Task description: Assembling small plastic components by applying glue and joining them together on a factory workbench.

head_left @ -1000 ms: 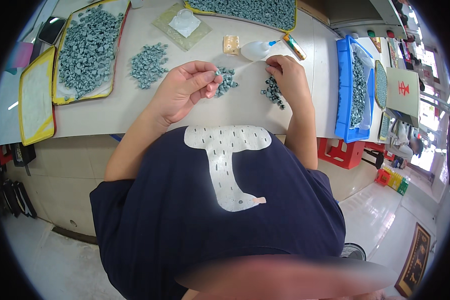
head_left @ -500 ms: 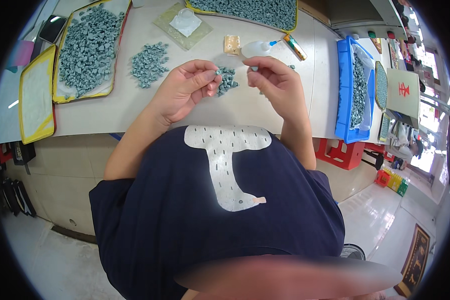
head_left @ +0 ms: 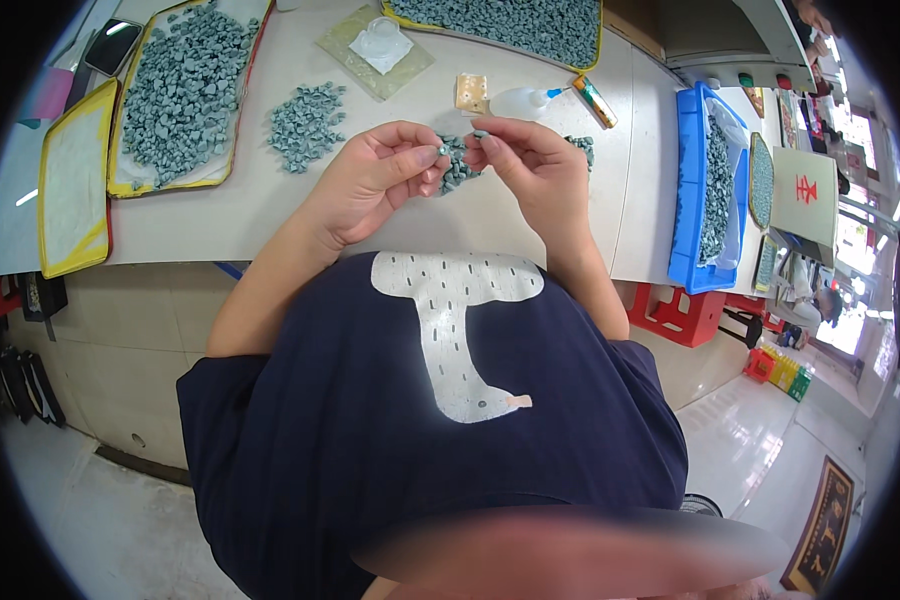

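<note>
Stone [head_left: 443, 149] is pinched between thumb and forefinger of the left hand [head_left: 395, 175], the other fingers being curled beneath. A second stone [head_left: 480, 134] is gripped at the fingertips of the right hand [head_left: 535, 165], which is turned inward. Both hands are raised over the near part of the surface [head_left: 200, 225], and the two stones are held close to each other — whether they touch cannot be told.

Just beyond the fingertips, a small pile [head_left: 457, 175] of grey-green stones is seen on the surface, partly covered by the hands. Another pile [head_left: 583, 150] is mostly hidden by the right hand. To the left, a larger loose pile [head_left: 306, 126] is spread, well apart from both hands.

Beyond the right hand, a white bottle [head_left: 518, 102] with a blue tip is laid down, flanked by a tan card [head_left: 472, 93] and an orange-and-green tube [head_left: 594, 102]. Farther left, a white cup [head_left: 381, 45] is set on a flat bag [head_left: 410, 75].

Stones are also heaped in a left tray [head_left: 185, 188] with a yellow rim, in a far tray [head_left: 602, 40], and in a blue bin [head_left: 683, 200] at the right. Beside the left tray, a bare yellow-edged tray [head_left: 73, 180] and a dark phone [head_left: 113, 46] are placed — a red stool [head_left: 677, 315] is seen below the blue bin.
</note>
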Available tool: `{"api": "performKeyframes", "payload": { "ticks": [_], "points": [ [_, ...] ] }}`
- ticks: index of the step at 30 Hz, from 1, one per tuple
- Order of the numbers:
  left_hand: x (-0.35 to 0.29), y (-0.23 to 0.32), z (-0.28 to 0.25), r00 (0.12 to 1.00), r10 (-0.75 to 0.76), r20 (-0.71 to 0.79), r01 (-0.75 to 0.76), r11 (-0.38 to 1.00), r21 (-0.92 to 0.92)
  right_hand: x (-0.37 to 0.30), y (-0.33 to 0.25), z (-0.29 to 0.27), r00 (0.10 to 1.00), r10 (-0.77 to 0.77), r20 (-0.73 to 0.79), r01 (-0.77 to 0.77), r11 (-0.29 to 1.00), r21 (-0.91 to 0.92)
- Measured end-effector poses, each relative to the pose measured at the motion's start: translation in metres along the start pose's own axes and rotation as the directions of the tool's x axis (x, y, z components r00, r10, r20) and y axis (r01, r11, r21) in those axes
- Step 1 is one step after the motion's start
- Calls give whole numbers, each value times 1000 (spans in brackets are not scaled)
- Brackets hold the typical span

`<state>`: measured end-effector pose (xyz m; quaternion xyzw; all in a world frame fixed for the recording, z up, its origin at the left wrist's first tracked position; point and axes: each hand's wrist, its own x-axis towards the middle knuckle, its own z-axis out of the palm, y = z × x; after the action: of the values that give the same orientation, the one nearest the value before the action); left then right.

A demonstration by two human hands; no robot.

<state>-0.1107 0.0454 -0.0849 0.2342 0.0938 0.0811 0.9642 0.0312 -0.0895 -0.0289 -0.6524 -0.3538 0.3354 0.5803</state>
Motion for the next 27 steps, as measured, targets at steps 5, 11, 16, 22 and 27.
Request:
{"api": "performKeyframes", "payload": {
  "ticks": [5,11,16,22,27],
  "points": [
    [1,0,2,1000,-7,6,7,1000,4,-1,4,6,999,52,8,-52,991,124],
    [0,0,1,1000,2,12,-2,1000,15,-3,7,7,998,54,40,-52,998,-39],
    [2,-1,-1,1000,2,1,-2,1000,22,-1,14,7,974,-226,7,217,927,-306],
    [2,-2,-4,1000,17,-8,-17,999,31,4,5,9,768,-633,102,560,585,-587],
    [1,-2,-7,999,38,-22,-37,997,62,9,6,11,681,-691,243,663,442,-604]
  ]
}}
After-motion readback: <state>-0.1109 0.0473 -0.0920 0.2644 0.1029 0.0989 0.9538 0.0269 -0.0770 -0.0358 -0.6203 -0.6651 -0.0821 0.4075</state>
